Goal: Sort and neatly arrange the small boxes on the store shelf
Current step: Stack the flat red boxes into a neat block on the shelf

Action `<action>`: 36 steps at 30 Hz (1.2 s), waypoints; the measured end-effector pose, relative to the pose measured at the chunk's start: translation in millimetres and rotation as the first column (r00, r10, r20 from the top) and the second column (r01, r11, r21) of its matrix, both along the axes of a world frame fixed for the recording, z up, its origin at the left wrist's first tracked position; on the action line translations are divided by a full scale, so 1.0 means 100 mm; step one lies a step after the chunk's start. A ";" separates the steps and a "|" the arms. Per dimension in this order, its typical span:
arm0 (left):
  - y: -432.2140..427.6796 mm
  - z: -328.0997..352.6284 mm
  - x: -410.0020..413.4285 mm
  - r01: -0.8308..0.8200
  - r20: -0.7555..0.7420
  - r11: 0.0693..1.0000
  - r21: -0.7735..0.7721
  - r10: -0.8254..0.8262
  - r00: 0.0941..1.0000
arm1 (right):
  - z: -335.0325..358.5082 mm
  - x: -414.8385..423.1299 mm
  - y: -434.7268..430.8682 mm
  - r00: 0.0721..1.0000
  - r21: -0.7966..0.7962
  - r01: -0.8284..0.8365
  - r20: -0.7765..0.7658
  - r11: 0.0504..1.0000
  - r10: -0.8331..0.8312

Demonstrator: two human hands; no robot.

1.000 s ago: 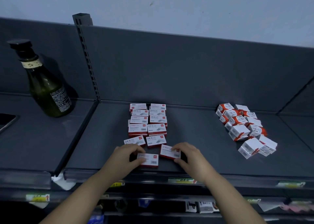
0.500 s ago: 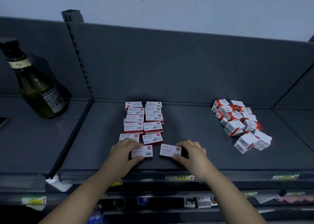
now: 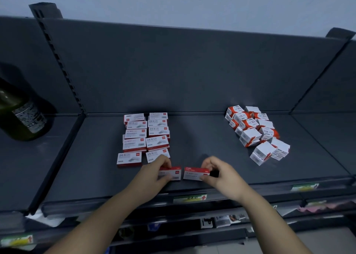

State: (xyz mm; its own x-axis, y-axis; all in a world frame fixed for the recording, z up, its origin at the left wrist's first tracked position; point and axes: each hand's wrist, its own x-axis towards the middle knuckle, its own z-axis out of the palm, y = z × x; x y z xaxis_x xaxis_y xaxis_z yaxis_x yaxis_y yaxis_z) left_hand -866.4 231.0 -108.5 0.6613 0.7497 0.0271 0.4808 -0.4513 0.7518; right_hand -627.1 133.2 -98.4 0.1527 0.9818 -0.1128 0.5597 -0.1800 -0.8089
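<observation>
My left hand [image 3: 153, 173] grips a flat red-and-white staple box [image 3: 174, 173] near the front of the dark shelf [image 3: 202, 138]. My right hand [image 3: 219, 173] pinches a second flat staple box [image 3: 193, 173] right beside it; a small gap separates the two boxes. Behind them, several more flat staple boxes [image 3: 146, 136] lie in two rows running toward the back panel. To the right, a loose heap of small orange-and-white cube boxes [image 3: 256, 132] lies jumbled, some tipped on their sides.
A dark green glass bottle [image 3: 21, 115] stands on the neighbouring shelf section at the left. A slotted upright post [image 3: 57, 59] divides the sections. Price labels [image 3: 189, 198] sit along the front rail, with lower shelves below.
Both hands have tilted their boxes up on the front edge, red sides now showing. The view has shifted, pushing the bottle further left.
</observation>
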 end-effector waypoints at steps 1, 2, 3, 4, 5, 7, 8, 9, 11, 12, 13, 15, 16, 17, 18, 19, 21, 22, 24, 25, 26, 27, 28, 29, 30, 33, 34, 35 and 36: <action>-0.01 -0.02 0.03 0.004 0.004 1.000 0.003 -0.004 1.000 | -0.01 0.03 -0.02 1.000 -0.003 -0.007 -0.001 1.000 0.007; -0.03 -0.03 0.05 0.004 0.008 1.000 0.007 -0.004 1.000 | -0.02 0.05 -0.04 1.000 -0.002 -0.014 -0.008 1.000 0.014; -0.04 -0.04 0.07 0.001 0.012 1.000 0.006 -0.002 1.000 | -0.02 0.07 -0.06 1.000 -0.004 -0.023 -0.019 1.000 0.023; -0.05 -0.04 0.09 0.000 0.016 1.000 -0.004 0.000 1.000 | -0.01 0.08 -0.07 0.999 -0.012 -0.034 -0.031 0.999 0.034; -0.07 -0.03 0.10 0.002 0.021 1.000 -0.019 -0.002 1.000 | -0.01 0.09 -0.07 0.998 -0.022 -0.045 -0.040 0.999 0.045; -0.08 -0.01 0.12 0.016 0.032 0.998 -0.054 -0.014 0.999 | -0.01 0.10 -0.07 0.997 -0.031 -0.061 -0.052 0.998 0.059; -0.09 0.01 0.13 0.021 0.043 0.997 -0.077 -0.017 0.999 | 0.00 0.10 -0.07 0.996 -0.031 -0.065 -0.062 0.997 0.063; -0.08 0.03 0.12 0.021 0.057 0.994 -0.112 -0.015 0.998 | 0.01 0.09 -0.06 0.995 -0.030 -0.066 -0.070 0.997 0.064; -0.04 0.05 0.09 0.019 0.085 0.979 -0.203 -0.002 0.996 | 0.03 0.07 -0.04 0.995 -0.024 -0.061 -0.085 0.998 0.058; -0.01 0.06 0.07 0.017 0.106 0.967 -0.254 0.011 0.994 | 0.04 0.07 -0.03 0.995 -0.021 -0.048 -0.086 0.999 0.046; 0.02 0.06 0.04 0.012 0.140 0.949 -0.315 0.034 0.990 | 0.05 0.06 -0.01 0.996 -0.022 -0.033 -0.082 0.999 0.031; 0.07 0.07 0.01 -0.013 0.201 0.907 -0.421 0.107 0.974 | 0.07 0.05 0.02 0.995 -0.035 -0.018 -0.096 0.999 0.015; 0.09 0.08 0.00 -0.030 0.214 0.890 -0.455 0.142 0.967 | 0.08 0.04 0.04 0.994 -0.039 -0.015 -0.109 0.999 0.011; 0.11 0.09 0.00 -0.041 0.224 0.872 -0.488 0.171 0.960 | 0.07 0.03 0.05 0.992 -0.041 -0.009 -0.125 0.999 0.004; 0.11 0.10 0.00 -0.037 0.242 0.848 -0.528 0.192 0.951 | 0.07 0.02 0.06 0.990 -0.039 0.000 -0.143 0.999 -0.006; 0.10 0.12 0.00 -0.021 0.261 0.824 -0.567 0.204 0.944 | 0.05 0.02 0.06 0.988 -0.034 0.013 -0.156 0.999 -0.018; 0.07 0.16 0.01 0.013 0.283 0.782 -0.624 0.210 0.936 | 0.05 0.00 0.06 0.981 -0.011 0.046 -0.190 0.999 -0.047; 0.06 0.18 0.01 0.031 0.295 0.760 -0.649 0.214 0.931 | 0.06 -0.01 0.05 0.969 -0.004 0.068 -0.236 0.998 -0.068; 0.04 0.22 0.03 0.074 0.338 0.699 -0.711 0.247 0.908 | 0.08 -0.03 0.03 0.930 0.006 0.122 -0.350 0.993 -0.112; 0.03 0.24 0.03 0.093 0.358 0.674 -0.733 0.266 0.895 | 0.09 -0.04 0.03 0.913 0.016 0.149 -0.385 0.989 -0.131; 0.03 0.26 0.04 0.102 0.371 0.661 -0.744 0.281 0.885 | 0.10 -0.05 0.03 0.902 0.029 0.170 -0.408 0.985 -0.143; 0.02 0.27 0.05 0.105 0.377 0.657 -0.747 0.288 0.880 | 0.10 -0.07 0.03 0.889 0.037 0.186 -0.433 0.982 -0.152; 0.02 0.28 0.05 0.104 0.379 0.656 -0.747 0.292 0.878 | 0.11 -0.08 0.04 0.872 0.039 0.201 -0.462 0.979 -0.161; 0.02 0.29 0.04 0.099 0.375 0.664 -0.741 0.288 0.881 | 0.12 -0.09 0.04 0.850 0.037 0.218 -0.498 0.975 -0.170; 0.02 0.30 0.04 0.088 0.366 0.683 -0.725 0.274 0.889 | 0.13 -0.10 0.05 0.826 0.037 0.232 -0.535 0.972 -0.177; 0.04 0.31 0.01 0.056 0.330 0.756 -0.652 0.216 0.919 | 0.15 -0.10 0.06 0.783 0.050 0.237 -0.601 0.970 -0.160; 0.05 0.31 0.00 0.049 0.323 0.765 -0.642 0.212 0.922 | 0.15 -0.09 0.07 0.777 0.051 0.228 -0.612 0.972 -0.150; 0.05 0.31 0.00 0.043 0.318 0.773 -0.633 0.209 0.925 | 0.14 -0.08 0.06 0.775 0.051 0.214 -0.617 0.976 -0.138; 0.05 0.32 0.00 0.038 0.312 0.782 -0.623 0.204 0.928 | 0.15 -0.08 0.06 0.776 0.047 0.195 -0.618 0.980 -0.125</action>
